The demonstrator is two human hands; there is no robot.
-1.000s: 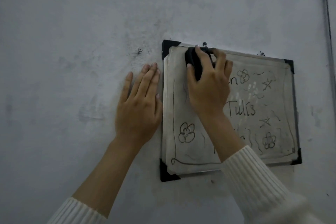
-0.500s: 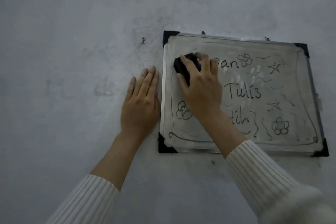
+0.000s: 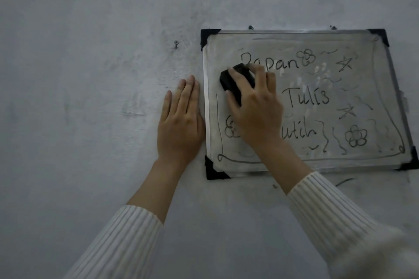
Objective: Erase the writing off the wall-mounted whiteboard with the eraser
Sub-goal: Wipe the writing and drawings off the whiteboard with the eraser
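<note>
1. Whiteboard (image 3: pixel 283 45) hangs on a grey wall (image 3: pixel 90 75), with a metal frame and black corner caps (image 3: pixel 209 37).
2. Its eraser (image 3: pixel 233 84), small and black, is pressed against the upper left part of the board, just below the start of the word "Papan" (image 3: pixel 278 63).
3. The right hand (image 3: pixel 258 111) grips the eraser: its fingers curl over the top and its thumb clamps the lower left side.
4. The left hand (image 3: pixel 181 124) lies flat on the wall just beside the board's left edge, its fingers straight and pressed together, pointing up.
5. Most of the writing is still on the board: "Tulis" (image 3: pixel 306 99), part of a third word below it, flowers (image 3: pixel 356 136), stars (image 3: pixel 344 64), squiggles and a drawn border.
6. The board's surface looks smeared and grey.
7. Both arms wear white ribbed sleeves (image 3: pixel 118 244).
8. A screw (image 3: pixel 176 43) sticks out of the wall to the left of the board's top corner.
</note>
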